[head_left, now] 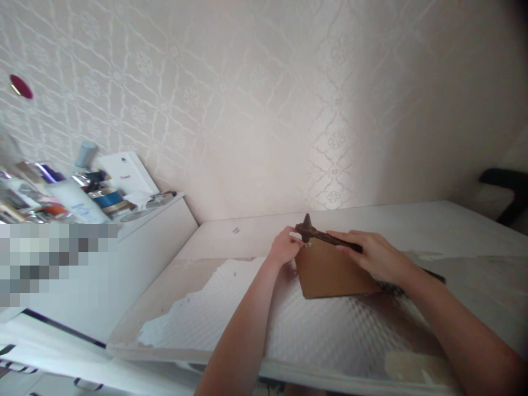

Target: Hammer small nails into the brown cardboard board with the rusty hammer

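Observation:
My right hand (373, 253) is closed round the handle of a dark brown hammer (330, 237). Its rusty-looking head, with a pointed end turned up, is over the far left corner of a thin brown board (334, 272). The board lies tilted on the table, and my right forearm hides part of its right side. At that same corner my left hand (285, 246) has its fingers closed beside the hammer head. Small whitish bits show by the fingertips, too small to name.
A white table (198, 313) with a worn, quilted-pattern cover stands against a patterned wall. On the left, a white cabinet (165, 234) bears many bottles and a white box (130, 173). Two small grey pieces (235, 230) lie near the wall. A black chair part (507, 181) is at right.

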Tool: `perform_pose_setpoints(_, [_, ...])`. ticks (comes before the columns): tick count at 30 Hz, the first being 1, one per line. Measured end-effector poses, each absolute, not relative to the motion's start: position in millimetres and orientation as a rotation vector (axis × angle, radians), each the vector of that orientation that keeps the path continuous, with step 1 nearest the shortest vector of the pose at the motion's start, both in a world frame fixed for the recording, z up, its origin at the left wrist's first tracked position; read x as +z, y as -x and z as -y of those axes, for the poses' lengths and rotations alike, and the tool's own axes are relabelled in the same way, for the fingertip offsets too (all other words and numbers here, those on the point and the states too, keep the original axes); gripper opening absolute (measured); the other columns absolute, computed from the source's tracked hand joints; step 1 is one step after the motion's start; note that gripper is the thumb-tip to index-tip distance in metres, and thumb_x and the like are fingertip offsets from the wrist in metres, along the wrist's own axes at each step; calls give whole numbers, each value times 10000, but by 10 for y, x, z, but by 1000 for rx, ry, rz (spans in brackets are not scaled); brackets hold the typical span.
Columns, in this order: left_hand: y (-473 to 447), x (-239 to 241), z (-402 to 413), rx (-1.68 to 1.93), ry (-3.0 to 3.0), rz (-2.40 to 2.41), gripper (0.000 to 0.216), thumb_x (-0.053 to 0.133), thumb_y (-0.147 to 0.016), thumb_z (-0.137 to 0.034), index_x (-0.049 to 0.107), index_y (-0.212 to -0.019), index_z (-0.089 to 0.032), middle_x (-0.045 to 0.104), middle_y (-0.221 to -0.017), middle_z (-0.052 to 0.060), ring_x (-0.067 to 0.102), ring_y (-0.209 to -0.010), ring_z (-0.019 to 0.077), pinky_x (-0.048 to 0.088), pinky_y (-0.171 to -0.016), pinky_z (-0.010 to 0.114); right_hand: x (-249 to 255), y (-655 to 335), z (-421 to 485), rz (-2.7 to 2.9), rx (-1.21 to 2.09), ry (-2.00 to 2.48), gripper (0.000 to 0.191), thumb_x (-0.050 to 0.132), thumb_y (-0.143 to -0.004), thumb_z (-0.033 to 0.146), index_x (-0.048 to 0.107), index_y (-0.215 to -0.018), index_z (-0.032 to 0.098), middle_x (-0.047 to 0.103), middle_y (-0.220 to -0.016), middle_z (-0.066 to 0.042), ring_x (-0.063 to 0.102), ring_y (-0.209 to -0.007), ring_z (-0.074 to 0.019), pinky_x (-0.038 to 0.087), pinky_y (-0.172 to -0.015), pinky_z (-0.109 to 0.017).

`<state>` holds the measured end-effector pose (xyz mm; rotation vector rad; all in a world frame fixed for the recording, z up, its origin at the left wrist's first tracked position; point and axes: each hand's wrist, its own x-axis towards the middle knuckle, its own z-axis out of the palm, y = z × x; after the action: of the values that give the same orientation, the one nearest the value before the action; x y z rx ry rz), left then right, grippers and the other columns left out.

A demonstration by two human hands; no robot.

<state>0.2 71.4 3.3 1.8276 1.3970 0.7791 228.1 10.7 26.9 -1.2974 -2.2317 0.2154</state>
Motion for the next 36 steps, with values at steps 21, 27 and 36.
perform_pose_setpoints(21, [-13, 35, -707, 806, -1840, -1389, 418, 475, -674, -36, 492, -1066, -179, 705, -844, 23, 640, -872, 165, 463, -806, 291, 247, -2331, -146, 2184, 234, 1275, 429, 444, -857, 335, 500, -1282, 318, 675, -1054, -31, 634, -904, -228, 489, -780, -339])
perform_pose_setpoints(27, [-5, 22, -722, 770, -1840, -1401, 454, 469, -663, -24, 481, -1085, -191, 709, -888, 23, 633, -899, 165, 464, -802, 299, 236, -2374, -169, 2158, 319, 1210, 411, 467, -845, 313, 540, -1249, 289, 606, -1203, -7, 593, -1042, -235, 473, -874, -357])
perform_pose_setpoints(36, [-9, 67, -680, 754, -1848, -1423, 460, 474, -663, -33, 484, -1097, -183, 705, -892, 40, 636, -883, 176, 468, -791, 307, 273, -2413, -152, 2127, 285, 1234, 381, 469, -851, 311, 573, -1215, 270, 605, -1196, -18, 592, -1047, -242, 481, -885, -372])
